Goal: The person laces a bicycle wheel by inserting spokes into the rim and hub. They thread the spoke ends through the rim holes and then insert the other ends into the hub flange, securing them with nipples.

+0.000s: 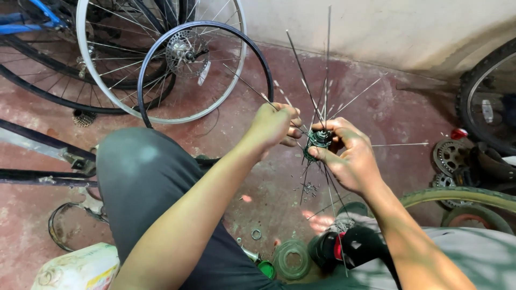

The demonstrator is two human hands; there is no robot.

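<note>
Spokes fan out from a small dark wheel hub held above the red floor, between the person's knees. Most of the thin steel rods point up and away toward the wall, a few hang down, and one runs level to the right. The right hand is closed around the hub, thumb and fingers gripping its body. The left hand is curled just beside it, fingertips pinching a spoke that slants up-left. Loose nipples lie on the floor below.
</note>
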